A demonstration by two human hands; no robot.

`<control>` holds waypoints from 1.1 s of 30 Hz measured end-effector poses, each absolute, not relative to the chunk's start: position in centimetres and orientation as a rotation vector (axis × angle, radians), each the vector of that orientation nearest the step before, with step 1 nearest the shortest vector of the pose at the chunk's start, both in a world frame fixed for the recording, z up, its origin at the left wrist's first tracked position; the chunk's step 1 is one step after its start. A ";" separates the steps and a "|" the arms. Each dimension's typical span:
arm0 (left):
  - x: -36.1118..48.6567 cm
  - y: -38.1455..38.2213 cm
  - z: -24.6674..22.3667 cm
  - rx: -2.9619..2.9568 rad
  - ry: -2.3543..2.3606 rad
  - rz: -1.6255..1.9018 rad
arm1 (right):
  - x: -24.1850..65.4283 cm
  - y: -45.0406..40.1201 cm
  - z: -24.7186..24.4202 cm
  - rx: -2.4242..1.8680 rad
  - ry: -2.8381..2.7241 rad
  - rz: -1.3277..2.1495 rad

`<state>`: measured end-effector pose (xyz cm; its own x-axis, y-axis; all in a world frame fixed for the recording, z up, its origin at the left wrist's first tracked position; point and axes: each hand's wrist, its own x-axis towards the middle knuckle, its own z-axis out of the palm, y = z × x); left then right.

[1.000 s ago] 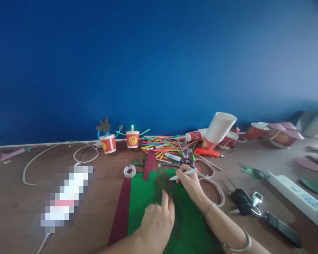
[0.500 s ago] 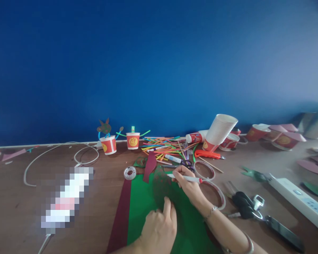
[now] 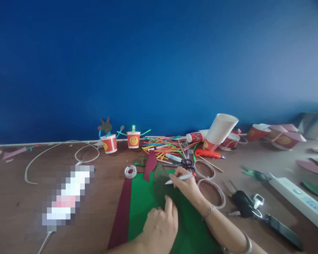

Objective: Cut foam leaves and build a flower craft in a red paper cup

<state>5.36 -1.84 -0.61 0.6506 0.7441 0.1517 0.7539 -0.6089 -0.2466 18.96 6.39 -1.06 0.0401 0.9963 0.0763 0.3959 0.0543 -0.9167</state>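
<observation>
A white marker (image 3: 178,178) with a red end lies in the closed fingers of my right hand (image 3: 185,183). Its tip points left, over a dark green, rounded paper piece (image 3: 160,183) with reddish marks; contact cannot be made out. That piece rests on a green sheet of paper (image 3: 139,204). My left hand (image 3: 160,224) is on the paper at the near side of the piece, index finger stretched forward, other fingers partly bent. A maroon sheet (image 3: 120,215) shows along the left edge. At the top lies a wavy maroon strip (image 3: 149,165).
Behind the paper are scissors (image 3: 175,165), many coloured sticks (image 3: 161,144) and a leaning cup stack (image 3: 219,130). A small tape roll (image 3: 130,171) lies left; larger tape rings (image 3: 213,194), keys (image 3: 242,203) and a power strip (image 3: 299,197) lie right. Decorated cups (image 3: 134,140) stand by the wall.
My right hand has drawn slightly nearer, and the marker now tilts with its tip lower and a little farther left. My left hand stays almost in place.
</observation>
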 end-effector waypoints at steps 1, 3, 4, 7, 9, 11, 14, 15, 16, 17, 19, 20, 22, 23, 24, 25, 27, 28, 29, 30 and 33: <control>5.4 -1.8 -0.6 -2.588 -1.196 -0.049 | 19.0 6.4 -1.1 -1.473 -1.491 0.890; 5.4 -1.8 -0.5 -2.589 -1.193 -0.037 | 19.0 6.5 -1.1 -1.469 -1.487 0.880; 5.4 -1.8 -0.6 -2.587 -1.193 -0.024 | 19.0 6.5 -1.1 -1.462 -1.468 0.881; 5.5 -1.8 -0.7 -2.573 -1.188 0.002 | 19.0 6.4 -0.9 -1.416 -1.369 0.934; 5.5 -1.9 -0.8 -2.563 -1.182 -0.008 | 19.0 6.4 -0.7 -1.407 -1.329 0.991; 5.5 -1.8 -0.9 -2.555 -1.174 -0.028 | 18.9 6.3 -0.4 -1.427 -1.340 1.016; 5.4 -1.8 -1.0 -2.548 -1.166 -0.041 | 18.9 6.3 -0.3 -1.439 -1.367 0.983; 5.4 -1.8 -1.0 -2.545 -1.166 -0.042 | 18.9 6.3 -0.3 -1.429 -1.369 0.969; 5.4 -1.8 -1.1 -2.544 -1.167 -0.042 | 18.9 6.3 -0.4 -1.418 -1.366 0.961; 5.4 -1.8 -1.1 -2.542 -1.165 -0.045 | 19.0 6.4 -0.5 -1.409 -1.363 0.959; 5.4 -1.8 -1.1 -2.541 -1.159 -0.057 | 19.1 6.4 -0.8 -1.397 -1.364 0.958; 5.4 -1.8 -1.1 -2.540 -1.155 -0.063 | 19.1 6.5 -1.0 -1.398 -1.368 0.957; 5.4 -1.8 -1.1 -2.535 -1.151 -0.074 | 19.2 6.6 -1.2 -1.404 -1.382 0.956; 5.4 -1.9 -1.1 -2.531 -1.150 -0.079 | 19.2 6.6 -1.3 -1.402 -1.388 0.956; 5.4 -1.9 -1.1 -2.528 -1.150 -0.083 | 19.2 6.6 -1.3 -1.397 -1.391 0.955; 5.4 -1.9 -1.1 -2.526 -1.149 -0.086 | 19.2 6.6 -1.3 -1.389 -1.394 0.950; 5.4 -2.0 -1.0 -2.530 -1.142 -0.086 | 19.1 6.6 -1.2 -1.371 -1.397 0.937; 5.4 -2.0 -1.0 -2.534 -1.136 -0.083 | 19.1 6.6 -1.1 -1.366 -1.391 0.939; 5.4 -2.0 -1.0 -2.536 -1.130 -0.082 | 19.1 6.6 -1.0 -1.365 -1.379 0.952; 5.4 -1.9 -1.0 -2.535 -1.127 -0.083 | 19.0 6.5 -1.0 -1.367 -1.364 0.977; 5.4 -1.9 -1.1 -2.519 -1.132 -0.101 | 19.0 6.4 -0.9 -1.385 -1.340 1.039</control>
